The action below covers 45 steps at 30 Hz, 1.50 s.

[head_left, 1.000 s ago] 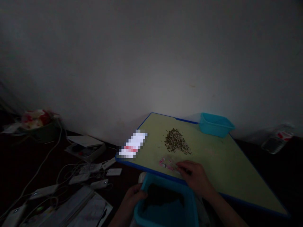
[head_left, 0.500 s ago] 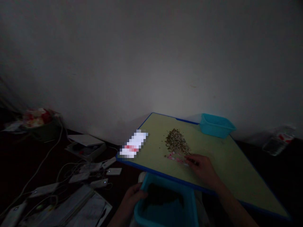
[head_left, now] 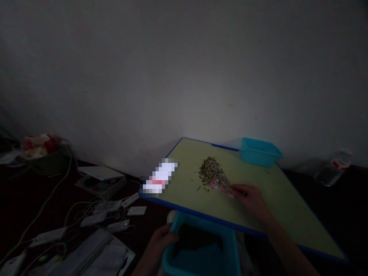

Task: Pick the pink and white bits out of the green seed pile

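Note:
My right hand [head_left: 250,200] is closed on one end of a small see-through bag [head_left: 221,184] with pink and white print. Its far end lies against the near edge of a loose heap of small brown and pale grains [head_left: 209,168], on a pale yellow-green table top [head_left: 264,195] with a blue edge. Below the table's near edge, my left hand [head_left: 161,240] grips the left rim of a blue plastic basin [head_left: 236,255]. Dark material, too dim to make out, covers part of the basin's bottom.
A second blue basin [head_left: 260,153] stands at the table's back right corner. A bright pixelated rectangle [head_left: 161,176] lies at the left edge. Power strips [head_left: 136,211], cables and papers [head_left: 100,253] litter the floor at left. At right is a clear bottle [head_left: 332,168]; a wall rises behind.
My right hand has drawn slightly right with the bag, whose far end now sits higher against the heap. A few grains show where it lay. My left hand keeps its hold on the basin.

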{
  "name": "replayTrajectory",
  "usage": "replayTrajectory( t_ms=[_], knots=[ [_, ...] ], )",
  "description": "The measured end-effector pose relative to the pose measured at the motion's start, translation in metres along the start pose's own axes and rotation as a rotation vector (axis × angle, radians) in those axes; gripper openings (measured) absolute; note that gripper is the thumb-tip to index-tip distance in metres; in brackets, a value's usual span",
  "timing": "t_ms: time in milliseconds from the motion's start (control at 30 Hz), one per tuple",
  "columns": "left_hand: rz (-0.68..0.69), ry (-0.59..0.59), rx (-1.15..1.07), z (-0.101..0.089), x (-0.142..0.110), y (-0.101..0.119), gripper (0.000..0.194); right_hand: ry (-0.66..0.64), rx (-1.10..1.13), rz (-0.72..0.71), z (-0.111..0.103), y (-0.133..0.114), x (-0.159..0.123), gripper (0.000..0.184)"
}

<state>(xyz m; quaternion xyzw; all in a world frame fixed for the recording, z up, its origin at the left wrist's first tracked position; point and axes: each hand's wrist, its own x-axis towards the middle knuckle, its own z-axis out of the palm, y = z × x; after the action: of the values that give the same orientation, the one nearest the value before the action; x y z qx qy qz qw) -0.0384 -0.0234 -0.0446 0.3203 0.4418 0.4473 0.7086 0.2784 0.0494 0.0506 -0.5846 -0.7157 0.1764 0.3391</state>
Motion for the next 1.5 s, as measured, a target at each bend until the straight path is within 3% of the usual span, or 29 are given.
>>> replayTrajectory(
  t_ms=[167, 367, 500, 667, 967, 1200, 1500],
  knots=[
    [-0.033, 0.02, 0.012, -0.002, 0.001, 0.0, 0.03, 0.009, 0.022, 0.026, -0.009, 0.007, -0.007, 0.027],
    [-0.046, 0.146, -0.013, 0.006, -0.012, 0.009, 0.031, -0.012, 0.034, 0.027, -0.013, 0.006, -0.013, 0.026],
    [-0.015, 0.073, 0.012, 0.012, -0.016, 0.013, 0.025, -0.027, 0.045, 0.026, -0.01, 0.002, -0.012, 0.025],
    [-0.026, 0.105, -0.038, 0.009, -0.014, 0.007, 0.026, -0.034, 0.026, 0.005, -0.006, 0.002, -0.01, 0.025],
    [0.005, -0.052, 0.021, 0.013, -0.016, 0.017, 0.023, -0.063, 0.051, -0.013, -0.006, 0.0, -0.012, 0.026],
    [-0.011, 0.041, -0.023, 0.003, -0.01, 0.004, 0.028, -0.093, 0.08, 0.002, -0.002, -0.002, -0.011, 0.026],
    [-0.022, -0.032, -0.006, -0.004, 0.002, -0.005, 0.032, -0.074, 0.051, -0.013, 0.002, -0.007, -0.007, 0.026]
  ],
)
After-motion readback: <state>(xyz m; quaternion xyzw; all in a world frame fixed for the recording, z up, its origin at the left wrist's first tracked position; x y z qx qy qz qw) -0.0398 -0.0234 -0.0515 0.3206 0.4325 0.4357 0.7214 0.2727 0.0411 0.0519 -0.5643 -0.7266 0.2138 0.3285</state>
